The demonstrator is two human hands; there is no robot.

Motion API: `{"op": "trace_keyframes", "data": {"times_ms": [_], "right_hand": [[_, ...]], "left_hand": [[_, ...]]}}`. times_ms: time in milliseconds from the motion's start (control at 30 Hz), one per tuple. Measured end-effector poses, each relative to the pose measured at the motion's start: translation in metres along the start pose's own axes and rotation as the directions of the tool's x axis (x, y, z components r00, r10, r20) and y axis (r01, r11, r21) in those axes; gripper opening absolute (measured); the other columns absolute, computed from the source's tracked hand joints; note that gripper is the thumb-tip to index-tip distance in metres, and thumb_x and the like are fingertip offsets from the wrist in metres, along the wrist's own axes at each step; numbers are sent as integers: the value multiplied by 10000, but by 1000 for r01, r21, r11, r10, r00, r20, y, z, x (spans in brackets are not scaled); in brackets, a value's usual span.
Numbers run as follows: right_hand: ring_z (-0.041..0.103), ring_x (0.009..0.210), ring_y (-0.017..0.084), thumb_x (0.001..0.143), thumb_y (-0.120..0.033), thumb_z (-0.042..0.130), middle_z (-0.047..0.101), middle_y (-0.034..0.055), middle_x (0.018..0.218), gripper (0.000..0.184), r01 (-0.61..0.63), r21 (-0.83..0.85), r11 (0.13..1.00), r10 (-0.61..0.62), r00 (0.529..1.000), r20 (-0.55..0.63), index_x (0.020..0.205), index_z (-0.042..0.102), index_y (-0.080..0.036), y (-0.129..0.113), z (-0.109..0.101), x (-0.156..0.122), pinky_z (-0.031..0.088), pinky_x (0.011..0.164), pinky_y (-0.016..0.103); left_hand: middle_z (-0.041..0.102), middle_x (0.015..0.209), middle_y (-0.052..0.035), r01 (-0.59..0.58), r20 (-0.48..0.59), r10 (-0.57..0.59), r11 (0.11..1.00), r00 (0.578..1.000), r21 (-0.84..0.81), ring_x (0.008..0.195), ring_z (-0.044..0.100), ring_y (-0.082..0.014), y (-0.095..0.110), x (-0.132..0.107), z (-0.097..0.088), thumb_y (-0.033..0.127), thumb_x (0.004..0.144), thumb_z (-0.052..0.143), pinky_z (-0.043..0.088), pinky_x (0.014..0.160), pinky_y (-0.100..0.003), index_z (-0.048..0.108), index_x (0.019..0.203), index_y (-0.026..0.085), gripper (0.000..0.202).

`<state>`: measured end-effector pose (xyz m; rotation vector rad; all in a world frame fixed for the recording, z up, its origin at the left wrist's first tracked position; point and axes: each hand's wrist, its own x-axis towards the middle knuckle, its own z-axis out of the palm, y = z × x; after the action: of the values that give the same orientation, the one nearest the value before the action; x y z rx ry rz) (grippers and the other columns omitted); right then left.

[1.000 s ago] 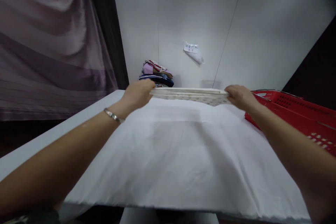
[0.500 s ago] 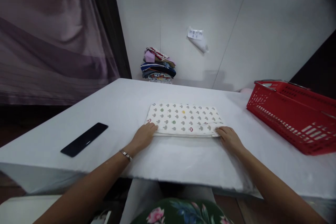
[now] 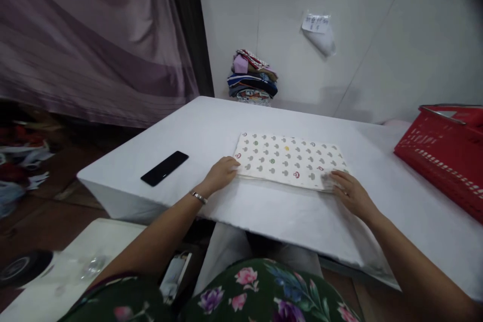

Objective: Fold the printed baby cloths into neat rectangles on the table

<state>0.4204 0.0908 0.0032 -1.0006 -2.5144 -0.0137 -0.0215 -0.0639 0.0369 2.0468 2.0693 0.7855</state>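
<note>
A folded white cloth with small grey, red and green mushroom prints (image 3: 289, 160) lies flat on the white-covered table (image 3: 211, 126). My left hand (image 3: 222, 173), with a silver bracelet at the wrist, rests on the cloth's near left corner, fingers curled down onto it. Over at the near right corner sits my right hand (image 3: 349, 190), its fingers lying fairly flat, slightly blurred. Neither hand lifts the cloth off the table.
A black phone (image 3: 164, 167) lies on the table to the left. A stack of folded colourful clothes (image 3: 252, 77) sits at the far edge against the wall. A red plastic basket (image 3: 447, 153) stands at the right. Purple curtain hangs on the left.
The cloth, held up in the air between both hands a second ago, now lies flat on the table. The view has tilted down and swung left, showing the phone and floor.
</note>
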Motion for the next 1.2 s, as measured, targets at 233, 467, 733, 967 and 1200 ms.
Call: {"op": "trace_keyframes", "data": {"times_ms": [233,467,733,967,1200], "right_hand": [[379,1315,274,929,-462,265,474,88,1396,518,-130,-181,975,155,979,134,1291,532,-206,10,31,-13,337,1032,507],[312,1355,290,893,-529,339,445,88,1418,536,-133,-82,988,141,985,98,1292,531,-227,20,22,-22,297,1053,527],[258,1382,254,920,-498,335,360,89,1470,532,-152,-70,986,164,961,221,1368,453,-236,12,13,-25,254,1082,515],[202,1400,256,937,-518,300,328,84,1487,534,-220,-49,974,226,946,231,1357,469,-235,-6,0,-8,177,1105,533],[120,1419,253,944,-523,256,223,81,1532,578,-222,-113,968,245,933,264,1413,387,-211,-31,11,67,134,1120,486]], "left_hand": [[617,1038,-32,98,25,-96,991,995,-95,943,577,-154,-14,-16,-2,105,728,478,483,833,-283,659,1006,208,348],[578,1072,-37,20,39,-23,996,999,87,985,551,-174,-6,-17,2,195,791,505,469,803,-287,654,1024,234,280],[622,1023,-23,91,-8,-91,981,996,171,963,570,-172,-25,-21,5,278,858,414,448,812,-284,658,1027,250,298],[638,1086,-18,178,94,-192,975,977,136,945,609,-186,-17,-5,-9,339,793,452,482,799,-282,696,955,242,309],[463,1407,-76,56,20,-62,974,998,218,1318,373,-247,31,52,17,494,876,382,270,1093,-429,588,1219,218,486]]}}
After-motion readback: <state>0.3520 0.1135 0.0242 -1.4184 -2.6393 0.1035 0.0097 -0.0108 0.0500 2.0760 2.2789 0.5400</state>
